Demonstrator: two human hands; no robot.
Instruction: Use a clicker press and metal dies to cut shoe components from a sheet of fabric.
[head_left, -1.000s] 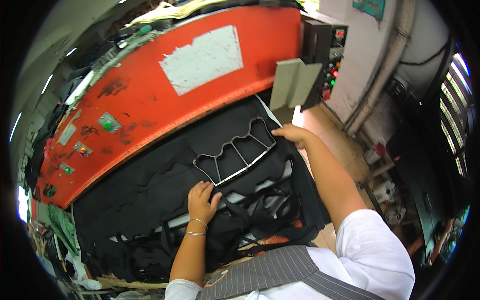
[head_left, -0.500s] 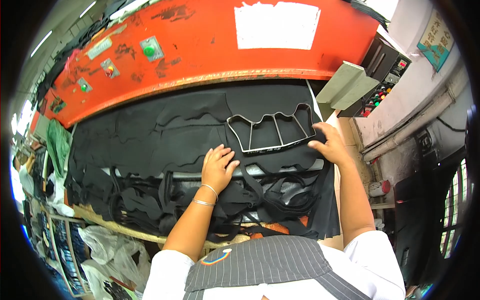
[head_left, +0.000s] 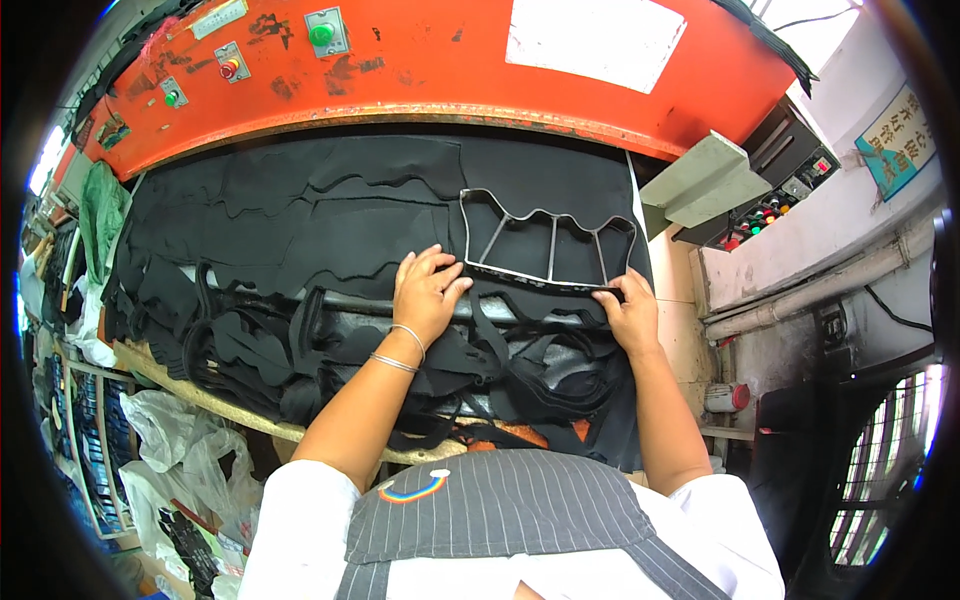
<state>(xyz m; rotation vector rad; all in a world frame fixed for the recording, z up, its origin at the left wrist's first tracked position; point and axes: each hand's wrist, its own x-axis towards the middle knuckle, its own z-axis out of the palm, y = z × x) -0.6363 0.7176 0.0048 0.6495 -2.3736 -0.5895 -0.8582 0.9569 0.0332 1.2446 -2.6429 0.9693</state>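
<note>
A metal cutting die (head_left: 553,250) with a wavy far edge and inner crossbars lies on black sheet material (head_left: 370,240). My right hand (head_left: 633,312) grips the die's near right corner between thumb and fingers. Just left of the die's near left corner, my left hand (head_left: 427,297) rests on the sheet with its fingers stretched out. Whether its fingertips touch the die, I cannot tell. Curved cut lines run across the sheet to the left.
Loose black offcuts (head_left: 250,345) are heaped along the near edge. Behind the sheet stands an orange machine beam (head_left: 430,60) with green and red buttons. A control box (head_left: 775,205) is at the right, plastic bags (head_left: 190,450) at the lower left.
The die has turned clockwise: its right end has come nearer to me and its left end has swung away. My right hand has moved nearer with it. The view has shifted too.
</note>
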